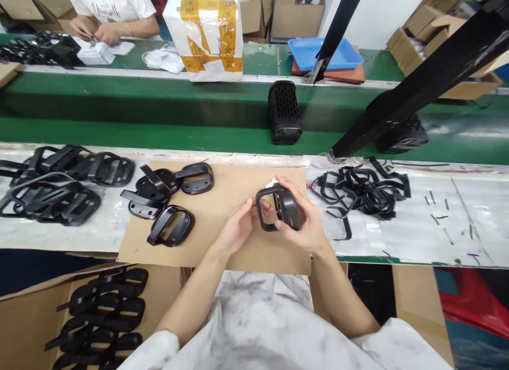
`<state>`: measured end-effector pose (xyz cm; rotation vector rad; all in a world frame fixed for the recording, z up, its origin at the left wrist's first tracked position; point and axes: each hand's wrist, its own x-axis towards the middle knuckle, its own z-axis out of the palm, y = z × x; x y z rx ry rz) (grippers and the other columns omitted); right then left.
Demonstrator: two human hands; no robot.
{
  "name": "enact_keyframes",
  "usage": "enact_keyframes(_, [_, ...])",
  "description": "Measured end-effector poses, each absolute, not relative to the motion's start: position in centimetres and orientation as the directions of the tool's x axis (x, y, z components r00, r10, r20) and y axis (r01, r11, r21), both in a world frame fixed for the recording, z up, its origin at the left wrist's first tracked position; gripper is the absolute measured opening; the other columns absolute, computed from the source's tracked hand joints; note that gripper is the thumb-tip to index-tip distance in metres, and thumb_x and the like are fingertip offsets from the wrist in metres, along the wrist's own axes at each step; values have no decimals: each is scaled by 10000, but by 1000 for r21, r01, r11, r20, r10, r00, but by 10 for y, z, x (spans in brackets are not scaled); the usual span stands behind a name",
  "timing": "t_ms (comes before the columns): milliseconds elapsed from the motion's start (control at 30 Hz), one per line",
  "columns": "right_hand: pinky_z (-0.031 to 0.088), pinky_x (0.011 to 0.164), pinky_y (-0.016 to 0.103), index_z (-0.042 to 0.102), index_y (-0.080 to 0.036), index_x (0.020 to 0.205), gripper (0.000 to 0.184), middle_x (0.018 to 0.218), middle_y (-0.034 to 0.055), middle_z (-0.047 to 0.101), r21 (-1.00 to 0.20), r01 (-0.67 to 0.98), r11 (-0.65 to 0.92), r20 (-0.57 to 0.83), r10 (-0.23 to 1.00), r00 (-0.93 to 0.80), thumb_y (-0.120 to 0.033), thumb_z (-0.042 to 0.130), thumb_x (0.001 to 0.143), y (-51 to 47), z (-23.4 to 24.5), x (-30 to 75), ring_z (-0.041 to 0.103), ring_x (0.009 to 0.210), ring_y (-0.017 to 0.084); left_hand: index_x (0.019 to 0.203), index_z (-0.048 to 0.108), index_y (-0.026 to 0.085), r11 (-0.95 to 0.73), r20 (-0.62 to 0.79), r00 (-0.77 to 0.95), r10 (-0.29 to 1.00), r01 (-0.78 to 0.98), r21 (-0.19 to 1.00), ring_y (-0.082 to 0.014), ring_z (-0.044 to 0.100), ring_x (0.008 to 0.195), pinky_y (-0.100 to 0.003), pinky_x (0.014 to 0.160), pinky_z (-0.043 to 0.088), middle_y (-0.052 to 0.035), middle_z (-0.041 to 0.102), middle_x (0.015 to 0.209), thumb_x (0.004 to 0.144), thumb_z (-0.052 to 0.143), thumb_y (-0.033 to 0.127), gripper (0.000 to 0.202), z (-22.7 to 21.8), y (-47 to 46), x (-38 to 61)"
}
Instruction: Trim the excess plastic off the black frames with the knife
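My right hand (304,221) grips a black plastic bracket (289,208) above the cardboard sheet, thumb at its lower edge and fingers over its top. A thin black rectangular frame (260,216) stands at the bracket's left side; whether the two are joined I cannot tell. My left hand (238,224) is just left of it, thumb raised and fingers apart. Its fingertips reach behind the frame and show partly through the opening. Several similar black brackets (173,227) with raised loops lie on the left of the cardboard sheet (222,184).
A pile of black brackets (75,205) lies at the left, thin black frames (361,192) at the right. An open carton (159,301) below holds more brackets. A perforated black housing (285,113) stands on the green conveyor (178,139). A dark post (413,84) slants overhead. Across sits another person (115,9).
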<state>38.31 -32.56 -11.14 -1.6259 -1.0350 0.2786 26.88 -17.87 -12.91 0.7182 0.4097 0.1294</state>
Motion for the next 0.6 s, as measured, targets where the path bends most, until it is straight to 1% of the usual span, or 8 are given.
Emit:
enact_keyframes(67, [328,1279,566,525,-249,1503,712,1597,110,515,-870,492,-2,321,755,571,-312,734,825,-324,-114,379,436,1522,340,744,698,138,805,-375,891,258,17,593,-177,600,780,-281,760,481,-58,629,769,907,741,461,365,-121,-177,276])
enact_keyframes(133, [337,1279,554,532,-260,1496,706,1597,101,515,-877,481,2,322,746,583,-261,720,816,-323,-118,375,443,1520,328,652,606,156,862,-436,871,228,27,506,-152,543,678,-273,710,467,-10,509,655,931,718,396,385,-114,-177,280])
enact_keyframes(233, [362,1265,552,568,-261,1448,671,1581,107,526,-889,457,27,328,733,595,-239,722,795,-322,-122,372,471,1498,333,619,539,167,893,-471,860,196,43,448,-139,508,648,-264,699,465,9,438,631,949,695,353,409,-109,-177,281])
enact_keyframes(367, [375,1253,559,576,-268,1425,669,1562,121,516,-866,500,14,365,701,613,-219,736,777,-318,-123,367,475,1489,333,684,593,156,832,-418,878,232,44,554,-154,539,712,-269,740,482,-24,523,703,960,660,379,362,-113,-179,280])
enact_keyframes(467, [370,1253,559,524,-298,1487,728,1615,125,435,-826,561,-52,365,709,603,-237,756,799,-317,-122,365,428,1521,335,747,613,162,772,-392,863,318,4,636,-143,495,662,-259,684,460,-11,504,691,951,627,420,329,-124,-182,280])
enact_keyframes(533, [358,1257,563,439,-327,1560,813,1689,114,317,-809,577,-112,302,763,571,-322,787,825,-322,-124,366,350,1564,346,742,570,182,732,-379,825,419,-60,678,-123,431,609,-241,626,419,21,436,666,916,664,412,303,-133,-178,281])
enact_keyframes(567, [355,1257,564,403,-330,1584,840,1703,114,281,-802,578,-151,257,787,562,-373,791,840,-327,-126,368,326,1574,350,731,538,191,699,-362,794,489,-108,707,-115,402,594,-232,605,396,33,401,663,898,689,397,304,-137,-174,281])
enact_keyframes(600, [360,1251,565,395,-320,1588,830,1692,124,292,-789,578,-208,208,794,571,-412,780,858,-334,-128,370,332,1567,352,719,507,198,650,-332,756,564,-159,743,-111,379,590,-227,594,377,40,375,664,885,707,383,319,-142,-168,282])
